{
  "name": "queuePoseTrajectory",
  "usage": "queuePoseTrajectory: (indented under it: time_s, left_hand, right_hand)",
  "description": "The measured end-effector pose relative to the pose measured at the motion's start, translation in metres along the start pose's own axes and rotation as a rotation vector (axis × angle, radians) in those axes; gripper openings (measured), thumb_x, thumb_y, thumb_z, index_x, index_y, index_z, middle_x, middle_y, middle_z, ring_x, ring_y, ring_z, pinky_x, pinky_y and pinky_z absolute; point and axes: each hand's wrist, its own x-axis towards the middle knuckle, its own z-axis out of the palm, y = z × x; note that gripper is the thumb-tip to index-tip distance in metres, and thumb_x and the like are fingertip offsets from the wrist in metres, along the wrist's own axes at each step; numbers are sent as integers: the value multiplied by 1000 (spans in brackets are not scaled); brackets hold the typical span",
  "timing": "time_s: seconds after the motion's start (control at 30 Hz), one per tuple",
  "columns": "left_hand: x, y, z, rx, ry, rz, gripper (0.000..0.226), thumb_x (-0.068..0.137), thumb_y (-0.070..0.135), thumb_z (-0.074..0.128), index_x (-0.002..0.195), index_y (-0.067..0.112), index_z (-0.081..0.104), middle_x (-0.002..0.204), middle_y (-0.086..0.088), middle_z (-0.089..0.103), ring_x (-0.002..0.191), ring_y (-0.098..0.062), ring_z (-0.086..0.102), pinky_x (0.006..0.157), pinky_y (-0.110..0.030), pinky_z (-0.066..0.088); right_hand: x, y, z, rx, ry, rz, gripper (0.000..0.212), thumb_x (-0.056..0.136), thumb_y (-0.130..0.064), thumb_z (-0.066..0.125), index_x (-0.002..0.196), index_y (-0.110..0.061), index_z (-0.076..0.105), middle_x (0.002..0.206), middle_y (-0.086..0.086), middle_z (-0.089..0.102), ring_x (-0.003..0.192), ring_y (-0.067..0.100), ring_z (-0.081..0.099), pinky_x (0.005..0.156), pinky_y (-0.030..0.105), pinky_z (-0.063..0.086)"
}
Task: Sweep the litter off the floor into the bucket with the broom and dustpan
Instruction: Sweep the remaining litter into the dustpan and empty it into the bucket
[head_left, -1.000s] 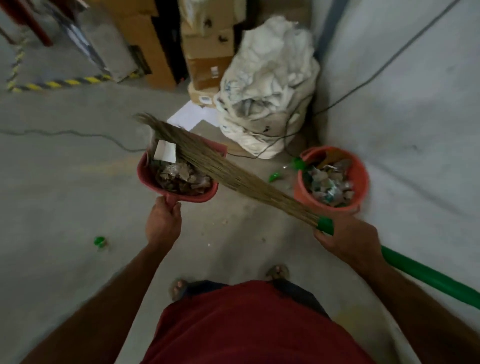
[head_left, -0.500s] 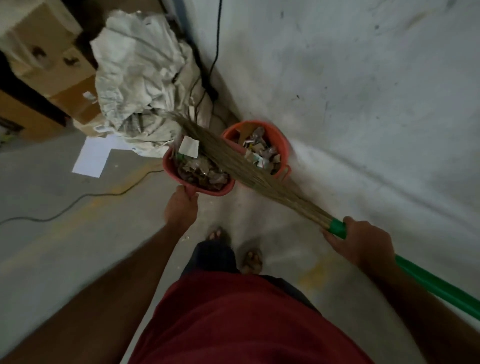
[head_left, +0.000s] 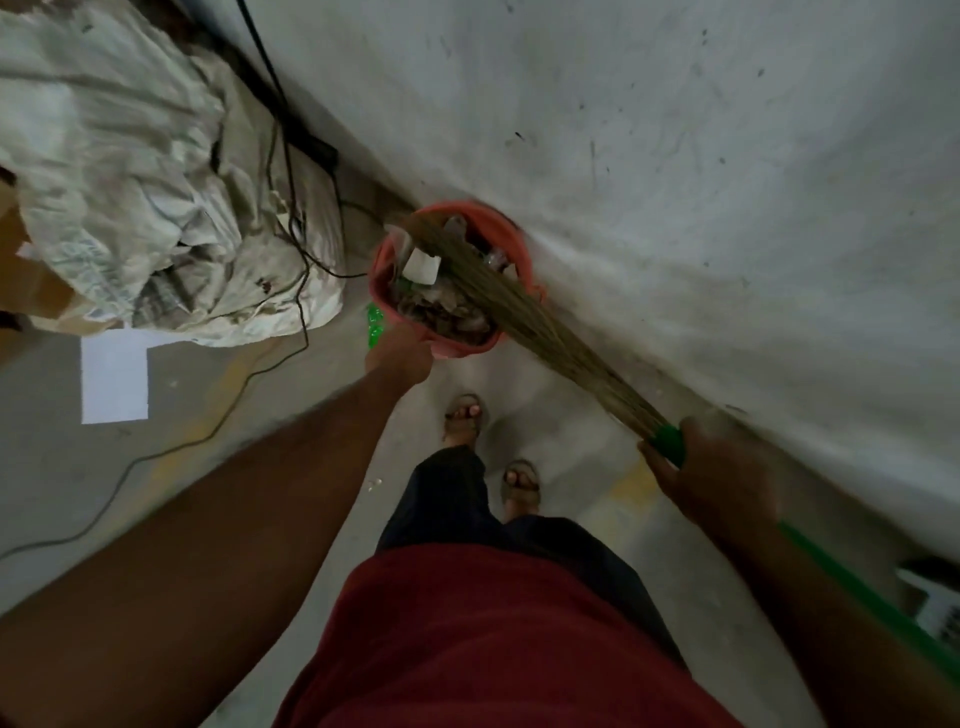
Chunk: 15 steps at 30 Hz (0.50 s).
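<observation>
Litter (head_left: 441, 306) of paper scraps and wrappers fills the red dustpan (head_left: 382, 270), which the head view shows held over the orange bucket (head_left: 511, 234) standing on the floor (head_left: 545, 431) against the grey wall (head_left: 701, 182); the two red rims overlap, so where one ends is hard to tell. The left hand (head_left: 400, 353) is curled round the dustpan's handle at its near edge. The right hand (head_left: 717, 473) grips the broom (head_left: 524, 312) at the green collar, and the bristles slant up across the dustpan's load towards the bucket's far rim, the green shaft running off to the lower right. A green scrap (head_left: 374, 325) lies on the floor just left of the dustpan. A white sack (head_left: 130, 171) slumps nearby, cables (head_left: 291, 218) draped over it, with a white sheet (head_left: 114, 379) flat on the floor below.
</observation>
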Motion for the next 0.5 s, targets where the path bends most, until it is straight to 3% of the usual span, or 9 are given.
queuePoseTrajectory:
  time_s: [0.13,0.33,0.5]
  left_hand:
    - [32,1,-20,103,-69,19,39,95,16,49,133,12,55,139,-17,51,127,-37,50,102,-44,44]
    - [48,4,-43,315,-115,-8,38,95,16,51,130,5,58,134,-16,56,124,-34,54,100,-42,47]
    - [38,9,-56,388,-78,-81,42,93,23,59,129,3,54,130,-18,58,120,-35,56,94,-40,47]
  right_hand:
    - [19,-37,5,17,-23,-2,46,97,-64,41,111,-21,50,65,-4,53,44,12,52,44,27,51]
    - [40,-64,9,-8,-26,42,46,98,-62,42,110,-19,51,71,0,56,51,17,55,53,32,56]
    - [56,-77,3,-64,-36,82,43,98,-56,47,110,-14,52,86,2,48,60,18,50,56,29,43]
